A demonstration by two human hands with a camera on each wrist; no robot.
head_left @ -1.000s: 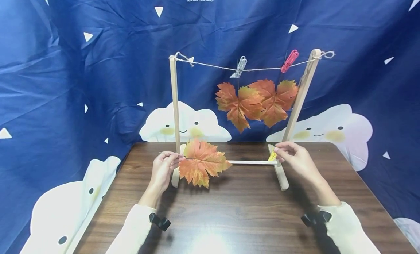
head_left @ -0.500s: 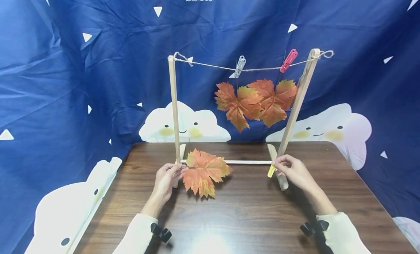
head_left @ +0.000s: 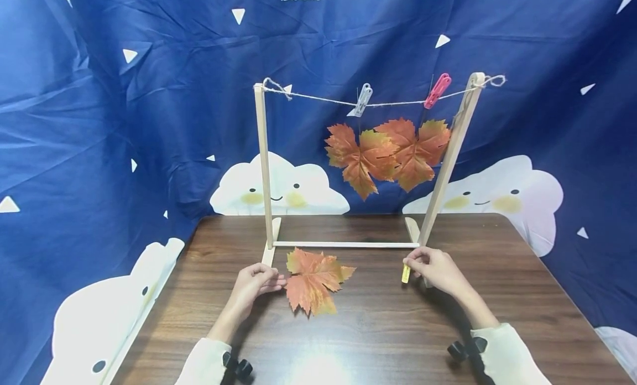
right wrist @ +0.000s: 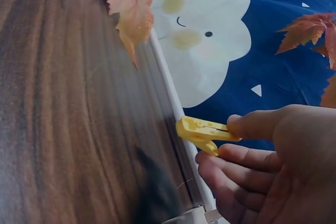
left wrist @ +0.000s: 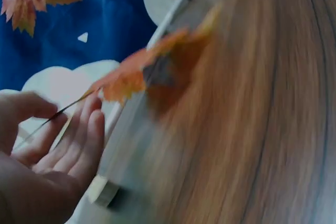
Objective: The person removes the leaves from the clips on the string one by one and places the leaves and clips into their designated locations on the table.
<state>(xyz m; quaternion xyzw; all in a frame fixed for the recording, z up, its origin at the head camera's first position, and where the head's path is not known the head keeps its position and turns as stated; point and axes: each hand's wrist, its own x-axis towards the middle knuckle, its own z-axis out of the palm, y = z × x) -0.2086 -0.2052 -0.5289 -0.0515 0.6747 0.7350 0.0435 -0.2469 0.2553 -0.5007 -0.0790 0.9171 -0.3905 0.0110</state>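
Note:
My left hand [head_left: 256, 288] pinches the thin dark stem of an orange maple leaf [head_left: 314, 282] between thumb and index finger. In the left wrist view that leaf [left wrist: 173, 66] appears edge-on and blurred, tilted over the table. At the right, my right hand [head_left: 438, 269] pinches a yellow clothespin [head_left: 406, 274] with thumb and fingertips. The right wrist view shows the clothespin [right wrist: 202, 129] pointing away from the fingers. Behind both hands, a grey clothespin [head_left: 363, 100] and a pink clothespin [head_left: 438, 90] hold two more maple leaves [head_left: 360, 158] on a string.
The string [head_left: 318, 99] runs between two posts of a wooden frame [head_left: 263, 164], whose lower crossbar [head_left: 348, 244] lies close above the brown table [head_left: 348, 341]. A blue curtain [head_left: 149, 108] with white clouds hangs behind. The hanging leaves overlap each other.
Both hands have come nearer, away from the frame, still holding the leaf and the yellow clothespin. The clothespin has turned to point downward. The hanging leaves have stayed in place.

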